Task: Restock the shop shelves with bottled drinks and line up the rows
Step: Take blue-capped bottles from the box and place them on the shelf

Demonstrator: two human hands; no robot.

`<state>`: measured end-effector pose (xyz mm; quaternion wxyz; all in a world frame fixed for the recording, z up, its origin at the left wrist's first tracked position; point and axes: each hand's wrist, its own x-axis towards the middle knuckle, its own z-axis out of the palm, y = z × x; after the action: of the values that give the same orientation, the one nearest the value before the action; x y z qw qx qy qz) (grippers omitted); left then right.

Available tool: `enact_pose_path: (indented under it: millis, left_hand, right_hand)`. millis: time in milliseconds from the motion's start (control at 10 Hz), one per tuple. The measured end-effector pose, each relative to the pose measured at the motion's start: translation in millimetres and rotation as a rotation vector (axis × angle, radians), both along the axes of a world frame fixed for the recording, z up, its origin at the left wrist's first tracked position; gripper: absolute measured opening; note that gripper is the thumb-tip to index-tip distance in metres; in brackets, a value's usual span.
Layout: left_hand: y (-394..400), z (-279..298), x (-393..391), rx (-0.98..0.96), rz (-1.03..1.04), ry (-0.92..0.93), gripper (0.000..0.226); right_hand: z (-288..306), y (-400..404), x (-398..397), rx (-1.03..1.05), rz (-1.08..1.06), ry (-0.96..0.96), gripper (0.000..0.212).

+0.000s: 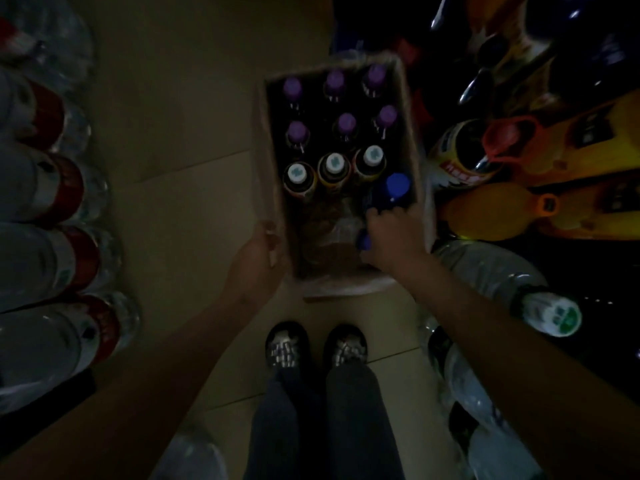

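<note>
A cardboard box (273, 161) stands on the floor in front of my feet. It holds several purple-capped bottles (346, 122) at the far end, three white-capped bottles (334, 163) in the middle row, and a blue-capped bottle (397, 185) at its near right. My left hand (258, 252) grips the box's near left wall. My right hand (394, 237) reaches into the near right corner, fingers closed around the blue-capped bottle's body. A second blue cap (363, 241) shows under that hand. The scene is dim.
Packs of water bottles with red labels (69, 188) line the left. Yellow and orange drink bottles (495, 209) lie on shelves at the right, and clear bottles with a white-green cap (557, 315) lie below them. My shoes (315, 344) stand on the tiled floor (173, 133).
</note>
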<state>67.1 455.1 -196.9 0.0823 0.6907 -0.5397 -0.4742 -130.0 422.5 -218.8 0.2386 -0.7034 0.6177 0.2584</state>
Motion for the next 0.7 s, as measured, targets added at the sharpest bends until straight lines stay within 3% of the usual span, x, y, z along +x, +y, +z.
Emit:
enact_pose_path:
  millis: [100, 200, 300, 400, 500, 600, 700]
  left_hand:
    - [-6, 17, -23, 0.098, -0.065, 0.363, 0.079]
    - [-11, 30, -33, 0.148, -0.163, 0.203, 0.090]
    - [-18, 35, -24, -0.049, -0.283, 0.083, 0.073]
    - [-28, 32, -14, 0.017, -0.167, 0.125, 0.065]
    - [-31, 16, -5, 0.055, -0.100, 0.125, 0.043]
    - [-20, 3, 6, 0.050, -0.026, 0.099, 0.035]
    - [-9, -12, 18, 0.067, 0.099, 0.093, 0.045]
  right_hand:
    - [60, -6, 10, -0.003, -0.021, -0.208, 0.042]
    - [109, -17, 6, 0.107, -0.063, -0.501, 0.036]
    - [113, -28, -1, 0.296, -0.365, -0.831, 0.023]
    - [67, -40, -1, 0.278, -0.899, -1.032, 0.020]
    - [-4, -50, -17, -0.034, -0.592, -0.492, 0.032]
    - [-54, -39, -26, -0.123, -0.158, 0.051, 0.058]
    - [-65, -38, -13, -0.210, -0.052, 0.145, 0.064]
